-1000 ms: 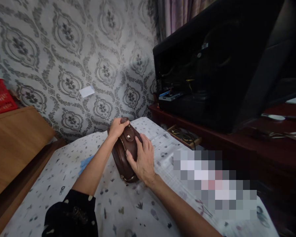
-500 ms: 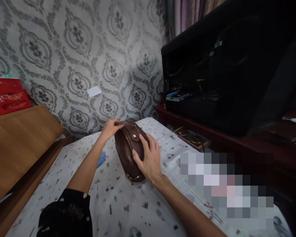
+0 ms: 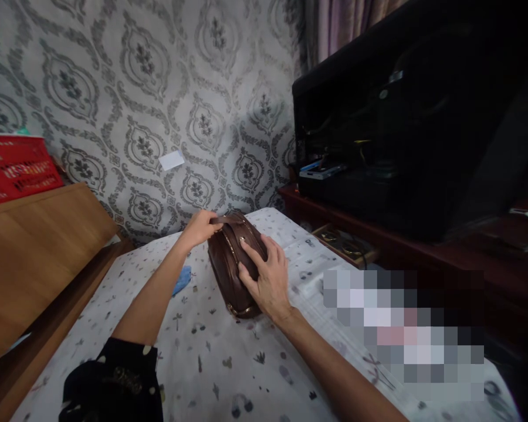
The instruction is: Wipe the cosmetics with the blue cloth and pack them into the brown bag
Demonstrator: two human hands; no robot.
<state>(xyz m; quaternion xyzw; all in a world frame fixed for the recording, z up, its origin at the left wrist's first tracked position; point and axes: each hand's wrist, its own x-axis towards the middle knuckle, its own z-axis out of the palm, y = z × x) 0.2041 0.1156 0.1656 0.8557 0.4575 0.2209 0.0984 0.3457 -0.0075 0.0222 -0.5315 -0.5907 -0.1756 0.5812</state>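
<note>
A dark brown leather handbag (image 3: 222, 266) with gold zips lies on the patterned white sheet (image 3: 193, 375). At its far end, my left hand (image 3: 201, 227) pinches a raised leather strap or flap (image 3: 234, 219) between thumb and fingers. My right hand (image 3: 268, 275) grips the near right side of the bag. Its index finger reaches to the gold clasp area, the thumb presses on the top, and the other fingers curl over the right side. A blue cloth-like item (image 3: 182, 280) sits left of the bag, partly behind my left forearm.
A wooden board (image 3: 39, 252) and a red basket (image 3: 22, 170) stand at the left. On the right is a dark cabinet (image 3: 400, 146), with an open drawer (image 3: 345, 246) below it. A patterned wall (image 3: 167, 105) closes off the back. A pixelated patch hides part of the right.
The leather strap or flap in my left hand has lifted at the bag's far end. My right index finger has shifted over the clasp. The view has moved slightly.
</note>
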